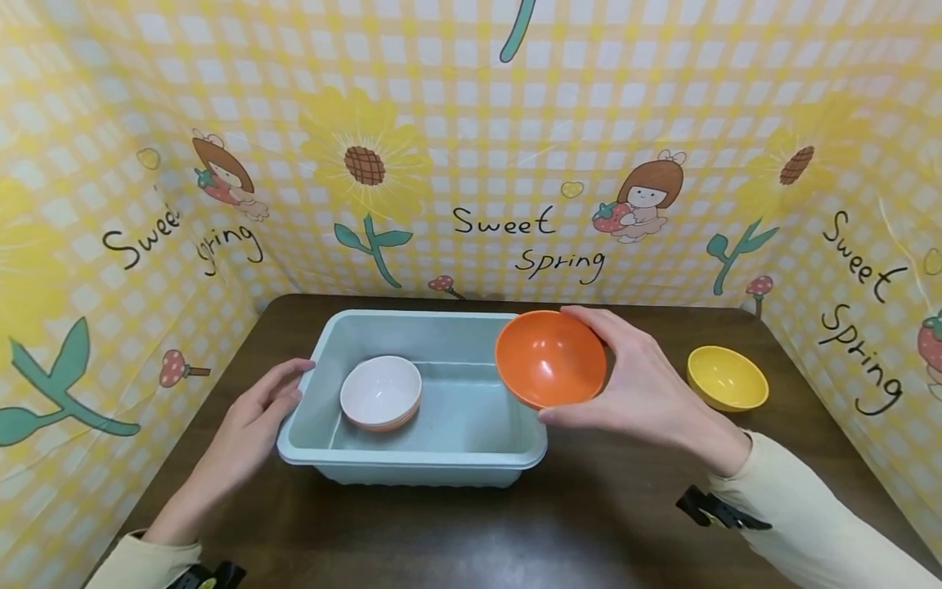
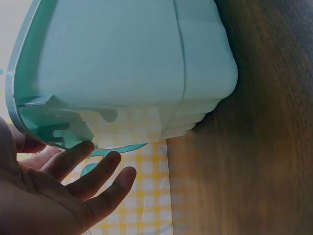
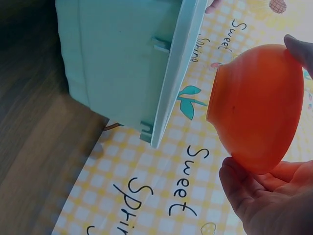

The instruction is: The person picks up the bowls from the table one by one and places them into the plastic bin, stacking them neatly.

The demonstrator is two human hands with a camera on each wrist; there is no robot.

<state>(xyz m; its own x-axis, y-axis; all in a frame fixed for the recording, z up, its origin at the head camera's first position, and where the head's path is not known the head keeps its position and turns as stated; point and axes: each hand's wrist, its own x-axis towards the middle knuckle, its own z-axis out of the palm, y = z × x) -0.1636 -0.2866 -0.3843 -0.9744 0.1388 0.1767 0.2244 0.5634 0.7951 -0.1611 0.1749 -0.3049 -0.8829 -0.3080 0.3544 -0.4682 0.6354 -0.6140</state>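
My right hand (image 1: 636, 380) grips an orange bowl (image 1: 550, 358) by its rim, thumb on the near side and fingers on the far side. The bowl is raised over the right end of a pale green plastic basin (image 1: 471, 417); in the right wrist view the orange bowl (image 3: 259, 107) shows its outside and foot, apart from the basin wall (image 3: 122, 58). Inside the basin, toward the left, sits a white bowl (image 1: 381, 391) with an orange underside. At the basin's left rim rests my left hand (image 1: 253, 425), its fingers fairly straight in the left wrist view.
A yellow bowl (image 1: 727, 378) stands on the dark wooden table (image 1: 611, 507), to the right behind my right forearm. Yellow checked cloth (image 1: 471, 147) with printed flowers and lettering hangs around the table's back and sides.
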